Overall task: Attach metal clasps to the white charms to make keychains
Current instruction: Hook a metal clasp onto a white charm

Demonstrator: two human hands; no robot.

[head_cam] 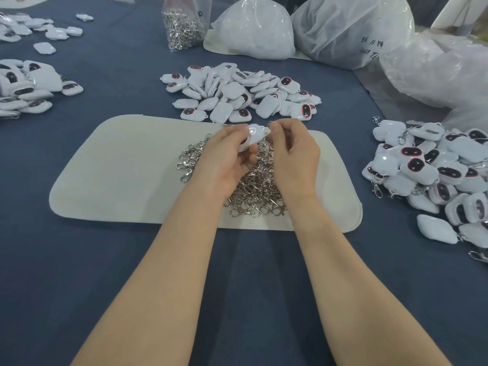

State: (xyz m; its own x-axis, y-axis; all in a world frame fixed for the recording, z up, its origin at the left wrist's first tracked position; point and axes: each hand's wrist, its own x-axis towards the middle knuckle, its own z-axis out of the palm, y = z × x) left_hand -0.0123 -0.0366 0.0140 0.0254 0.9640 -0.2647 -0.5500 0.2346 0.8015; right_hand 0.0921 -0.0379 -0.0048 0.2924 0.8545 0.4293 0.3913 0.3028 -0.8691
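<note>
A small white glossy plastic charm (254, 136) is sitting just above the centre of the frame, raised over the work surface. The left hand (227, 157) is gripping it, fingers curled round its lower body and its upper end pointing toward the right hand (293, 154). The right hand's thumb and forefinger are pinching together right at that end. Whether a clasp is between them is too small to tell.

Directly beneath both hands, a heap of loose silver metal lobster clasps (254, 196) is lying on a pale rectangular felt mat (126, 165).

To do this step well, the left hand is probably best keeping the charm steady with its loop end exposed. The right hand should be holding the ring open only as far as the loop needs, then checking that it closes fully.

Above the mat, a pile of white charms with dark oval faces (237, 93) is waiting. At the right edge, a pile of charms with clasps attached (435, 170) is building. A clear bag of clasps (182, 25) is standing at upper centre on the dark blue tablecloth (250, 273).
</note>
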